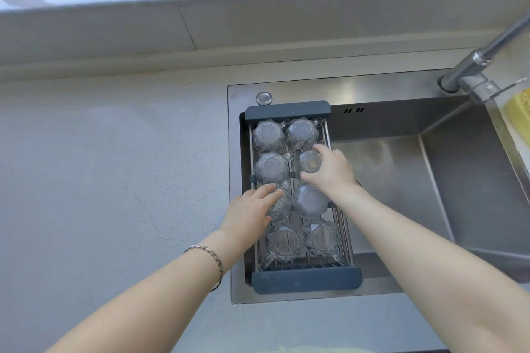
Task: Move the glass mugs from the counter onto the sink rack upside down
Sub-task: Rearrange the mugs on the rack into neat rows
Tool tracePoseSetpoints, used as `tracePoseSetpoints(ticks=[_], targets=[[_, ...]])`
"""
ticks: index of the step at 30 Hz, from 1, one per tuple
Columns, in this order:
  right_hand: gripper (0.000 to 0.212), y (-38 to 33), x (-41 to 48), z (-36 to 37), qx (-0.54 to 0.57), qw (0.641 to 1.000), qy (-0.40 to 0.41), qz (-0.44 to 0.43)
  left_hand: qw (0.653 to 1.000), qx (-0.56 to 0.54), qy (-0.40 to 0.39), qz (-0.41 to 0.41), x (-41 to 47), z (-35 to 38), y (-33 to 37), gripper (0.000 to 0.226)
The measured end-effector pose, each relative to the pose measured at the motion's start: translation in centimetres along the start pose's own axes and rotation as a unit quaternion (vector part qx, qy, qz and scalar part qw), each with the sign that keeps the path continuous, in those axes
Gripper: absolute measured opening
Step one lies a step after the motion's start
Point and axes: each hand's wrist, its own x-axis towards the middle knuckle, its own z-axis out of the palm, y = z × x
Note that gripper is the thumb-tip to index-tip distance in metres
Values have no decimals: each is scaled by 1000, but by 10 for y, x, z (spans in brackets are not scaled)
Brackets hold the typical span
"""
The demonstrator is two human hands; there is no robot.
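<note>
A dark-framed wire sink rack [307,281] spans the left end of the steel sink. Several glass mugs stand on it bottom up, such as one at the far left [268,135] and one in the middle right [309,199]. My right hand [329,169] grips a mug [309,162] in the second row on the right, its base facing up. My left hand [249,210] holds a tilted mug [279,206] on its side in the third row on the left. Two more mugs [284,242] sit at the near end.
The grey counter [114,166] stretches left of the sink. The sink basin [401,180] lies to the right of the rack, with a chrome faucet [476,66] at the far right and a yellow sponge [519,106] beside it. Metal pots stand on the back ledge.
</note>
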Motion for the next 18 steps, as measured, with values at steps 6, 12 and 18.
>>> tracePoseSetpoints(ticks=[6, 12, 18], targets=[[34, -16, -3, 8, 81, 991, 102, 34, 999, -23, 4, -25, 4, -2, 9, 61], [15, -20, -10, 23, 74, 991, 104, -36, 999, -29, -10, -18, 6, -5, 4, 60], [67, -3, -7, 13, 18, 997, 63, -47, 999, -38, -11, -11, 4, -5, 1, 59]])
